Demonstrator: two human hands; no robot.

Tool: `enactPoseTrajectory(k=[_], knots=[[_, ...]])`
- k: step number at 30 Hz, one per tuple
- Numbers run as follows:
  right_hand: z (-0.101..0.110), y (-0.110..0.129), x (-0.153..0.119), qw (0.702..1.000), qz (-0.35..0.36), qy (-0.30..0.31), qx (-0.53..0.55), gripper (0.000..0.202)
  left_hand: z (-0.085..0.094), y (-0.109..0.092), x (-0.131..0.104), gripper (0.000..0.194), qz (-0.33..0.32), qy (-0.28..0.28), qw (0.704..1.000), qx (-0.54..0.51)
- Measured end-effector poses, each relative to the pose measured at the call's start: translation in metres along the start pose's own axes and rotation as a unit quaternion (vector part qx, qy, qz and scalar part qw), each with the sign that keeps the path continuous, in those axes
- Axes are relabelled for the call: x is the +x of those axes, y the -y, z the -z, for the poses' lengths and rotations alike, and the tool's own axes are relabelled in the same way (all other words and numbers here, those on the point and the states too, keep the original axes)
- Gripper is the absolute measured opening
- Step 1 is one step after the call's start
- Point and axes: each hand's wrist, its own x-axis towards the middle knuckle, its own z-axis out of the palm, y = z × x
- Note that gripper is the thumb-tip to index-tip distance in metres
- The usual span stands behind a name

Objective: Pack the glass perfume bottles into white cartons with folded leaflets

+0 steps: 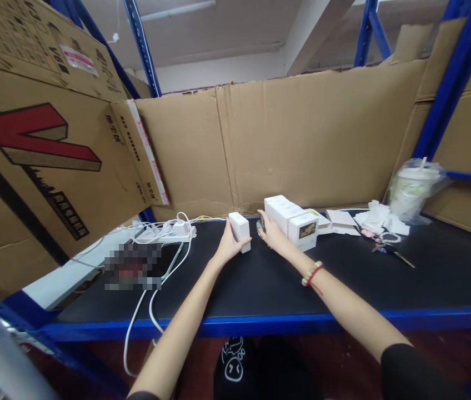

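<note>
My left hand (pixel 231 244) is closed around a small white box (pixel 240 229) that stands upright on the black tabletop, thumb along its near side. To the right of it, my right hand (pixel 271 232) has its fingers curled at the near left side of a row of white boxes (pixel 281 208). Something small, dark and shiny shows between those fingers, too small to name. At the near end of the row, one white box (pixel 304 232) faces me with a dark picture on its front. A beaded bracelet (pixel 312 273) with a red cord circles my right wrist.
White cables and a power strip (pixel 169 233) lie on the left, beside a blurred-out patch. Opened white packaging (pixel 341 222), crumpled tissues (pixel 379 218), keys (pixel 394 251) and a bagged drink cup (pixel 414 189) are on the right. A cardboard wall (pixel 302 139) stands behind; a large carton (pixel 52 150) leans in from the left.
</note>
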Motion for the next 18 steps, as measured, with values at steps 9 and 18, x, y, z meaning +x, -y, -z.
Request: enactPoseTrajectory(k=[9,18], knots=[[0.02,0.021,-0.012,0.993,-0.04,0.049,-0.101,0.053,-0.005,-0.007,0.008,0.081,0.071,-0.031,0.995,0.061],[0.066,0.011,-0.038,0.999,0.002,-0.002,-0.038,0.026,0.001,0.014,0.024,0.044,0.062,0.006,0.998,-0.006]])
